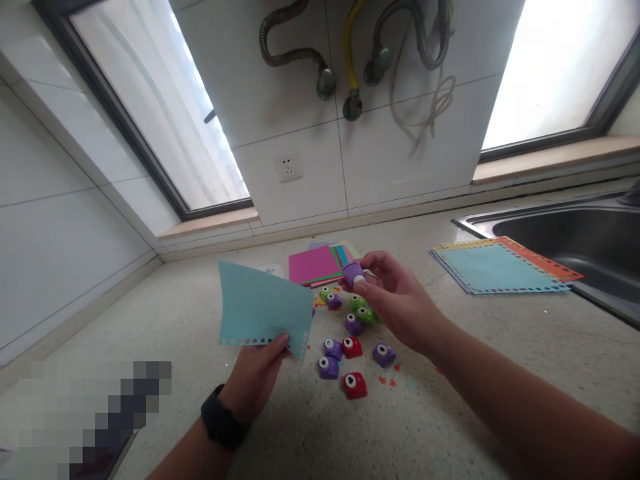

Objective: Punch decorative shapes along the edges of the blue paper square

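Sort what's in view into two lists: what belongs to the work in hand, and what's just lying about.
Seems to belong: light blue sheet in the left hand, purple punch in the right hand, other punches, punched sheets, stacked coloured paper.

Just about: paper scraps, sink, wall socket, yellow hose.

Matt paper sheet, glossy plastic punches; metal sink

Beyond the fingers, a white tiled wall with socket and hoses; bright, dark-framed windows past them, left and right; speckled counter beneath; steel sink to their right.
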`<action>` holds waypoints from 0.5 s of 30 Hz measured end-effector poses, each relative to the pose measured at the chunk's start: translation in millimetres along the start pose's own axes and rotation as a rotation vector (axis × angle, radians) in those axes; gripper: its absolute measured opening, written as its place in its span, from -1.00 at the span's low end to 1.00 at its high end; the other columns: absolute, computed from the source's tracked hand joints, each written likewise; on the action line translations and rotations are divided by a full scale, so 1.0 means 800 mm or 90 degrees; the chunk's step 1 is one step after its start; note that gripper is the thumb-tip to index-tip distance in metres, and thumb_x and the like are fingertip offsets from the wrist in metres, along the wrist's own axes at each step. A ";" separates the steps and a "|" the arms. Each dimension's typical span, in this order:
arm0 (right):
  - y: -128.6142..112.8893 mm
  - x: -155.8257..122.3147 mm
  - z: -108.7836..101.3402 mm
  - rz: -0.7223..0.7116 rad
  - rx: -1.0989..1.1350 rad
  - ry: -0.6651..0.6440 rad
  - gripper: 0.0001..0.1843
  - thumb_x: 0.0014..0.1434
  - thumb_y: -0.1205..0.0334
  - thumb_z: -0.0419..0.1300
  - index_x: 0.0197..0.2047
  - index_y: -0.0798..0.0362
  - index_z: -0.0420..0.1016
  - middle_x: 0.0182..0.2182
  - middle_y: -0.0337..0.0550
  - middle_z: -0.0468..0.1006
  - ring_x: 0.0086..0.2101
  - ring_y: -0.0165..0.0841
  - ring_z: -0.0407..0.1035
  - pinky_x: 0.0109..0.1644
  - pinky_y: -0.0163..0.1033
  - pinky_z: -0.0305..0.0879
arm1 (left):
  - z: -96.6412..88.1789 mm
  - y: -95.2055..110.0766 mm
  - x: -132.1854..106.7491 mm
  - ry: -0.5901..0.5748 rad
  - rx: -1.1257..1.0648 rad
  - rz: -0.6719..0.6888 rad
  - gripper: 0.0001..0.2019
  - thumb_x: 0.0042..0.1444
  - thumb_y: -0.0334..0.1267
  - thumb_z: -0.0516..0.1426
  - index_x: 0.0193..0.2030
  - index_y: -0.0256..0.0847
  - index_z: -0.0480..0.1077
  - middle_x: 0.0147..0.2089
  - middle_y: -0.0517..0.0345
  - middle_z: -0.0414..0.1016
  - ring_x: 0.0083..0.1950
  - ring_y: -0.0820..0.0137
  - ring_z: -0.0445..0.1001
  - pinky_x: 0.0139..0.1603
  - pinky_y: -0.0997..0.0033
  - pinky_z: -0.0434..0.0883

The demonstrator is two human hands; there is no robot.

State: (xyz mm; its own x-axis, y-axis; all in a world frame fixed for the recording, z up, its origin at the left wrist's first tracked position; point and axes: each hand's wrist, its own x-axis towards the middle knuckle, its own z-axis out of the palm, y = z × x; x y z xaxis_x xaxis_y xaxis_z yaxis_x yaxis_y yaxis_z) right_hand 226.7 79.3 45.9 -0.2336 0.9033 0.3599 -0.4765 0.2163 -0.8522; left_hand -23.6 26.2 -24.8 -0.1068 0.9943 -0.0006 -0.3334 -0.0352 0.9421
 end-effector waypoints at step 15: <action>0.003 -0.042 0.035 -0.322 -0.305 -0.084 -0.58 0.04 0.29 0.43 -0.06 -0.09 0.42 -0.23 -0.15 0.46 -0.25 -0.29 0.38 -0.19 -0.15 0.42 | 0.019 0.017 -0.009 -0.024 0.146 -0.009 -0.71 0.06 -0.08 0.27 -0.07 -0.06 0.55 -0.07 0.01 0.67 0.13 0.06 0.54 0.20 0.07 0.44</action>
State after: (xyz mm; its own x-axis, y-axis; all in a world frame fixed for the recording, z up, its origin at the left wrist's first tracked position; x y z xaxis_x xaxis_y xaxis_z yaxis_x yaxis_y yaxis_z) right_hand 209.3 38.9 42.1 -0.1980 0.6035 0.7724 -0.1349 0.7637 -0.6313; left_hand -13.3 20.0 -7.2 -0.0667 0.9978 -0.0055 -0.1121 -0.0020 0.9937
